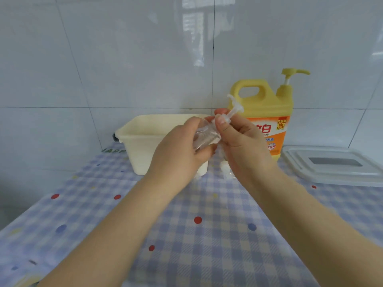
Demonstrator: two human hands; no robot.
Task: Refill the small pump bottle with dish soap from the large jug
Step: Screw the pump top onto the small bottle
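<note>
A small clear pump bottle is held tilted above the table, its top leaning up to the right. My left hand grips its body from the left. My right hand pinches the clear collar under the white pump head with thumb and fingers. Most of the bottle is hidden by both hands. Behind my right hand stands the large yellow jug with an orange label, a handle and a yellow pump pointing right.
A cream plastic tub stands behind my left hand against the tiled wall. A clear lidded container lies at the right. Small white objects sit under my right hand. A checked cloth covers the table.
</note>
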